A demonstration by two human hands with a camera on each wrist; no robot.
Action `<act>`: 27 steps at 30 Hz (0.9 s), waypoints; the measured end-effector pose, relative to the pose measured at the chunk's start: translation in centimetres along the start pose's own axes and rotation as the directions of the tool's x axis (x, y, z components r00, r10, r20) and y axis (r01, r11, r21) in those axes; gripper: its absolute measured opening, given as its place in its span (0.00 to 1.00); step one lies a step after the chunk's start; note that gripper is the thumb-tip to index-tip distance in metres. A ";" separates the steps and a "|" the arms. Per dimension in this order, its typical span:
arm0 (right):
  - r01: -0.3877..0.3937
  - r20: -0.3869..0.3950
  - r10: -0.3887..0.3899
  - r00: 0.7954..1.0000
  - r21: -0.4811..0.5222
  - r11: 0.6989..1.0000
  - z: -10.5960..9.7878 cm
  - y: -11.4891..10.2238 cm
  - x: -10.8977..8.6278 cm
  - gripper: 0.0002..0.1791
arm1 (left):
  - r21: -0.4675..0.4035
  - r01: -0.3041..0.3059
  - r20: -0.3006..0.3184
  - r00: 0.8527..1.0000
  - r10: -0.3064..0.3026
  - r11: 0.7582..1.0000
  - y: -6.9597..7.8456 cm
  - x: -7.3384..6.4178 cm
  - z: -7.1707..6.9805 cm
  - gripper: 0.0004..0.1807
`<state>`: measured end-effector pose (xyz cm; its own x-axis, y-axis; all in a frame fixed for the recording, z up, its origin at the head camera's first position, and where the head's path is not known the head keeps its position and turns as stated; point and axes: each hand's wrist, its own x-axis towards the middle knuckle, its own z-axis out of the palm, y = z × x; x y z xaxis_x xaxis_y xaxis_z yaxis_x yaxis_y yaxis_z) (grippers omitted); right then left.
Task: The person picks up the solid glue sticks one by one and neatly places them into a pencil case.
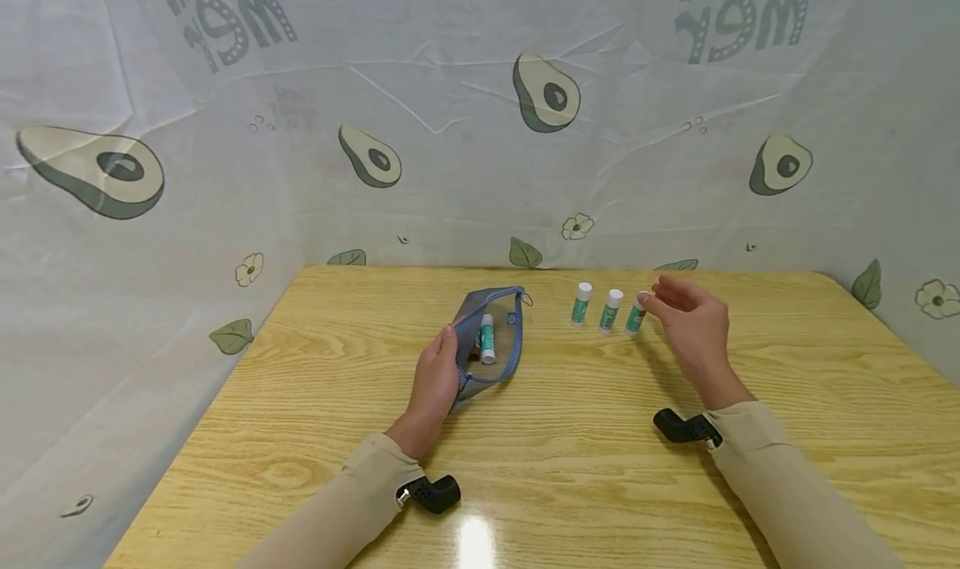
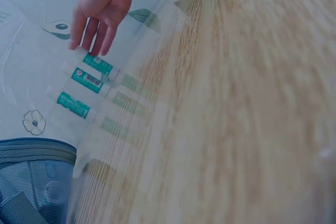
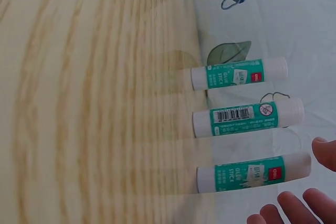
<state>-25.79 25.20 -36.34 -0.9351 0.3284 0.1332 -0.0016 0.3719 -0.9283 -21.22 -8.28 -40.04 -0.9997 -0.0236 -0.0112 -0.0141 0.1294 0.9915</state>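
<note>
My left hand (image 1: 433, 379) grips the side of a blue mesh zip pouch (image 1: 507, 354), which is unzipped with its mouth facing up. Inside the pouch lies a green-and-white glue stick (image 1: 488, 341), with something darker partly hidden beside it. Three more glue sticks stand upright in a row on the table: the left one (image 3: 239, 74), the middle one (image 3: 248, 117) and the right one (image 3: 253, 174). My right hand (image 1: 696, 332) is at the cap of the right one. In the right wrist view its thumb and fingers are spread, apart from that cap.
The wooden table (image 1: 562, 444) ends at the back against a hanging pale cloth (image 1: 450, 69) printed with avocados. A black wrist mount (image 1: 686, 426) sits on the right sleeve, another wrist mount (image 1: 429, 494) on the left.
</note>
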 end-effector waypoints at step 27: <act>-0.019 0.095 0.025 0.995 -0.063 0.998 0.4 1.3 -0.2 0.31 | -0.004 -0.008 0.010 1.000 0.008 1.000 -0.1 0.2 0.0 0.29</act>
<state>-25.74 25.25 -37.73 -0.9642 0.2541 0.0762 0.0389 0.4195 -0.9069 -21.38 -8.28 -40.11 -0.9999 -0.0129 -0.0049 -0.0065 0.1253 0.9921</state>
